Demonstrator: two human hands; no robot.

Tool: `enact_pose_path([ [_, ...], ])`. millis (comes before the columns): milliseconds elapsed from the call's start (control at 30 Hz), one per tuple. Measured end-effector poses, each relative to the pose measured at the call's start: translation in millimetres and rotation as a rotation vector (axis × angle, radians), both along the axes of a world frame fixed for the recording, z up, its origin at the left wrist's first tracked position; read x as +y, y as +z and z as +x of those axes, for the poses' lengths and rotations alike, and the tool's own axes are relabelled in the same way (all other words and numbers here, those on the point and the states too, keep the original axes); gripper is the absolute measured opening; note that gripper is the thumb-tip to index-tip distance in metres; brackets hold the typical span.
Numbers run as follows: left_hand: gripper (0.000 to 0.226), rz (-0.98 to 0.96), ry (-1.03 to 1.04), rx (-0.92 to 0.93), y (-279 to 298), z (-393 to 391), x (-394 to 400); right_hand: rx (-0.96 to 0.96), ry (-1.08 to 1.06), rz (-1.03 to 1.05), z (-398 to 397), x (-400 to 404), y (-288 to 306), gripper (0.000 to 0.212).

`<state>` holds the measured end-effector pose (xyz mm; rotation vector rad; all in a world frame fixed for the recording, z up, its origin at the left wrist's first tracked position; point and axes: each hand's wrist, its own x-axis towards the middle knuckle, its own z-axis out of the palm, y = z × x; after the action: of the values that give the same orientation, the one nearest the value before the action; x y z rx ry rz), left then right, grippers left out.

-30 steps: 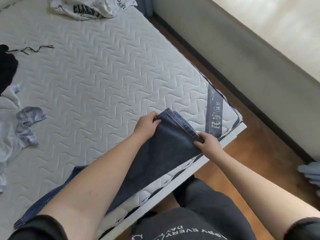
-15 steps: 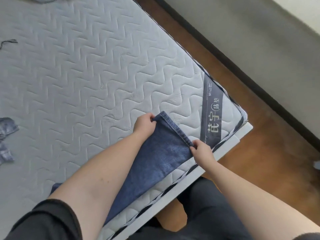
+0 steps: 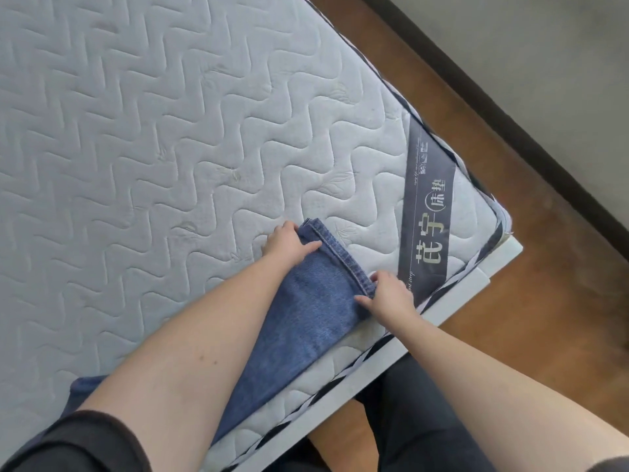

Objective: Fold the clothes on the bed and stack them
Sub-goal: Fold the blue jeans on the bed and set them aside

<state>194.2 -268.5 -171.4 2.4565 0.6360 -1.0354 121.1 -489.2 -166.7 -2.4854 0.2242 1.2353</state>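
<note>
Jeans (image 3: 306,315) now flatter by the mattress (image 3: 170,148) edge, left hand (image 3: 287,241) and right hand (image 3: 388,294) pinching its hem corners.

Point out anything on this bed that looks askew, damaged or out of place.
Little stands out. The blue denim jeans lie diagonally near the corner of the white quilted mattress, the left hand and right hand gripping the hem corners. The mattress's corner edging looks slightly loose.
</note>
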Motion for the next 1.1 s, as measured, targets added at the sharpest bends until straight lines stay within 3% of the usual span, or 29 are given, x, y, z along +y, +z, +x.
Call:
enact_pose_path([
  [133,0.028,-0.048,-0.023,-0.095,-4.0,3.2,2.2,-0.024,0.055,0.092,4.3,0.9,2.3,0.032],
  [200,0.022,-0.174,0.065,-0.164,-2.3,4.8,0.2,-0.055,0.011,0.114,7.9,-5.2,8.4,0.033],
  [333,0.026,-0.287,0.073,-0.260,5.0,13.7,-10.2,-0.125,-0.121,0.105,14.6,-24.3,14.7,0.033],
  [433,0.035,-0.216,0.006,-0.303,11.0,24.4,-18.4,-0.151,-0.208,0.074,19.2,-31.8,12.5,0.022],
  [567,0.045,-0.094,-0.055,-0.355,16.9,17.9,-11.7,-0.259,-0.171,-0.173,19.8,-24.3,19.0,0.040],
  [633,0.043,-0.081,-0.125,-0.363,19.3,-0.7,0.5,-0.325,-0.107,-0.185,13.2,-15.2,24.2,0.044],
  [800,0.046,-0.028,-0.180,-0.299,21.8,-69.5,45.3,-0.310,0.037,-0.011,-15.8,21.1,33.0,0.047],
  [1100,0.060,0.055,-0.010,-0.227,30.5,-225.0,132.5,-0.157,0.341,0.285,-74.2,128.3,29.4,0.054],
])
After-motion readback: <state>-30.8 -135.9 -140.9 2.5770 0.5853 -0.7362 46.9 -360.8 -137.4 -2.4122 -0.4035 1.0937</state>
